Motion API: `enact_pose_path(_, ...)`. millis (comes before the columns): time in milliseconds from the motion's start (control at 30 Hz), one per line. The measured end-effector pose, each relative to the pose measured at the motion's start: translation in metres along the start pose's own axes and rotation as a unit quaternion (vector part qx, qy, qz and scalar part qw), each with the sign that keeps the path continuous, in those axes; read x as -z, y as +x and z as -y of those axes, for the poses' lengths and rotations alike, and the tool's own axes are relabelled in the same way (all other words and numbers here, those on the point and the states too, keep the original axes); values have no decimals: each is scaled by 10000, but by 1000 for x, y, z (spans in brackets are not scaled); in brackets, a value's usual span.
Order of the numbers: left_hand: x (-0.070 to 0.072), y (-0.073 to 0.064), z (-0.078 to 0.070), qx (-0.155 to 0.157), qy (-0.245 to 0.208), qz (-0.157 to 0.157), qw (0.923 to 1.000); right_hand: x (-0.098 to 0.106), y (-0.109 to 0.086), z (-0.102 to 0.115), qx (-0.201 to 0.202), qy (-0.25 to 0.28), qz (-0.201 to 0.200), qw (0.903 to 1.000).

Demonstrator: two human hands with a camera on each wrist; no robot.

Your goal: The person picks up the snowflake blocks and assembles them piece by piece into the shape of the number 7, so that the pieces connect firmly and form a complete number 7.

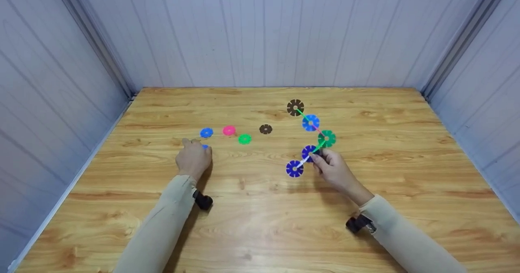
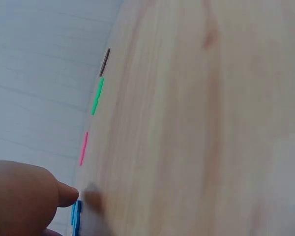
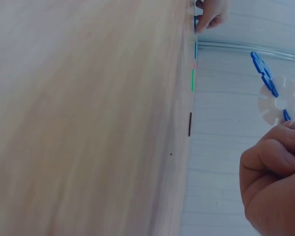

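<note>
A zigzag chain of slotted plastic discs is gripped by my right hand (image 1: 335, 170) in the head view, thumb and fingers pinching it at a dark blue disc (image 1: 307, 152). Another dark blue disc (image 1: 294, 169) forms its near end, joined through an edge-on white disc (image 3: 269, 109). Farther up come a green disc (image 1: 330, 135), a blue disc (image 1: 310, 122) and a brown disc (image 1: 295, 107), with thin edge-on discs between. My left hand (image 1: 194, 159) is low at the table, thumb and fingers at the edges of a flat blue disc (image 1: 205, 146), mostly covered.
Loose discs lie flat on the wooden table (image 1: 252, 216) ahead of the left hand: a blue disc (image 1: 206, 132), a pink disc (image 1: 229, 130), a bright green disc (image 1: 245, 139) and a brown disc (image 1: 266, 129). Pale panel walls (image 1: 243, 33) enclose the back and sides.
</note>
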State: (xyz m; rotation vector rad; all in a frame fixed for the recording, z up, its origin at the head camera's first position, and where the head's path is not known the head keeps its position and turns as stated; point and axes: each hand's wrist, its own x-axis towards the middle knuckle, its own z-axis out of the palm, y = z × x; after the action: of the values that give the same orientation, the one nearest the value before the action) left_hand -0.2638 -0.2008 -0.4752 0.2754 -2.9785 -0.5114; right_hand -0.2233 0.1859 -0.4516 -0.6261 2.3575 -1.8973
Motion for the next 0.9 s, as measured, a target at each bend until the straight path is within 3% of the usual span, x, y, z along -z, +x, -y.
enact_pose_path(233,2,2,-1,50,-56,111,9999,0,-1,2,-74,39,90,9999)
enact_pose_path(533,4,1,-4,57,-552,265,9981,0,0,2,-48,84,37,9999)
enact_pose_path(767,6,-2,-4,458,-334,225,9981,-1,1,0,12,171,28,9998)
enact_pose_path(900,5,-3,-6,452,-583,204,9971,0,1,0,-62,201,-33,9998)
